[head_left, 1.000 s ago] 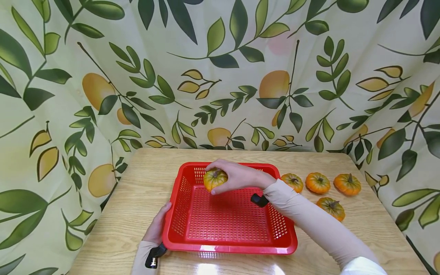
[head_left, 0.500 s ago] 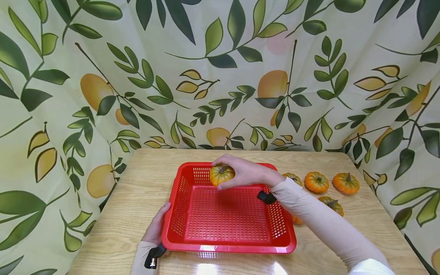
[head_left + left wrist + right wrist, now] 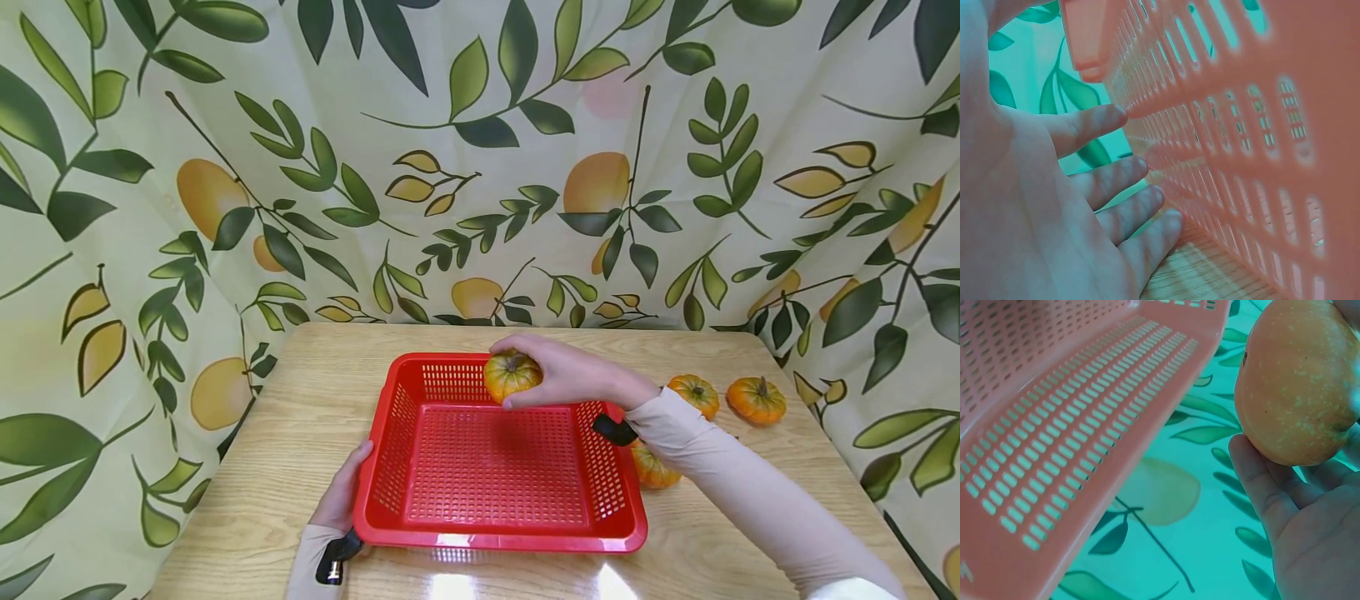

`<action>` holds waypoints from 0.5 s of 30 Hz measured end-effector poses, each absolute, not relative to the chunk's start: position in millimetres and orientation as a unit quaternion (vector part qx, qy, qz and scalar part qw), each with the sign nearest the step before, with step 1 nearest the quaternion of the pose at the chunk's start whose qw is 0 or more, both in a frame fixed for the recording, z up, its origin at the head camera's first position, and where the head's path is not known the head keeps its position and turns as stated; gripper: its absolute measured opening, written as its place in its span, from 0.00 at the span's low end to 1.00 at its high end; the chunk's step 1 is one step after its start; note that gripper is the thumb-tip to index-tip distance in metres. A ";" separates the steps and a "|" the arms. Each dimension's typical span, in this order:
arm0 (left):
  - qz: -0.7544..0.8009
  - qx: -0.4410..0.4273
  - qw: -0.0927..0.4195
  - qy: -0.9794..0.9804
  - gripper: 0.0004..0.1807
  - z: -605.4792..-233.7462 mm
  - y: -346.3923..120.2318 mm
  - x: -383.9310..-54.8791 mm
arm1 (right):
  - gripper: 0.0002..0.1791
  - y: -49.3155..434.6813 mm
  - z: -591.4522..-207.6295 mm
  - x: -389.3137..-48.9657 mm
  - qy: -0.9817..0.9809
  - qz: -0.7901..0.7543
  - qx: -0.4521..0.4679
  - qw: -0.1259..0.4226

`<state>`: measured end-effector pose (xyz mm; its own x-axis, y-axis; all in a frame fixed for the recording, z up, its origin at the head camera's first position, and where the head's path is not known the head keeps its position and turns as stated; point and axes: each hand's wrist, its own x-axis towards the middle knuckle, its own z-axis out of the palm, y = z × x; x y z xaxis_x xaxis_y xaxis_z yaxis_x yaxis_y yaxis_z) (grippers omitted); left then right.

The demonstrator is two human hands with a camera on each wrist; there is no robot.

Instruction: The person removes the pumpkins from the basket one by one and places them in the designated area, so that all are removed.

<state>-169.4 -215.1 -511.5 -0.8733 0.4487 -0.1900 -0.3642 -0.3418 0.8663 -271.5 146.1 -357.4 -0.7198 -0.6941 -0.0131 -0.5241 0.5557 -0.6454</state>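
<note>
My right hand (image 3: 570,371) grips a small orange-and-green pumpkin (image 3: 513,377), thumb on one side and fingers on the other. It is held up over the back part of a red perforated plastic basket (image 3: 495,542). In the right wrist view, the pumpkin (image 3: 1300,381) appears from below, apart from the basket's wall (image 3: 1079,437). My left hand (image 3: 341,492) rests against the basket's left outer side. The left wrist view shows its fingers (image 3: 1141,231) fairly straight, their tips at the slotted wall (image 3: 1210,125).
Right of the basket, more small pumpkins lie on the wooden table: one (image 3: 693,394) near the back, one (image 3: 756,400) farther right, one (image 3: 655,467) beside the basket's right wall. My right forearm covers part of that area. A leaf-and-fruit patterned curtain (image 3: 480,208) encloses the table.
My right hand has moved rightward with the pumpkin, still above the basket. Its forearm now covers pumpkins that showed earlier. My left hand and the basket have stayed about where they were.
</note>
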 end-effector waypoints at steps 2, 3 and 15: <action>0.818 0.038 0.250 0.517 0.21 -511.8 -215.0 -169.8 | 0.41 151.8 -356.5 -270.6 0.875 -0.312 -0.345 0.132; 0.817 0.039 0.251 0.518 0.21 -511.8 -215.0 -169.9 | 0.41 154.4 -356.0 -269.9 0.877 -0.311 -0.342 0.132; 0.817 0.019 0.257 0.516 0.21 -510.9 -213.5 -169.0 | 0.39 176.7 -351.2 -260.4 0.885 -0.302 -0.333 0.124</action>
<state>-169.0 -213.5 -510.9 -0.8669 0.4397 -0.2349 -0.4008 -0.3346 0.8529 -260.4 176.7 -351.2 -0.7475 -0.6640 -0.0175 -0.5149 0.5959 -0.6163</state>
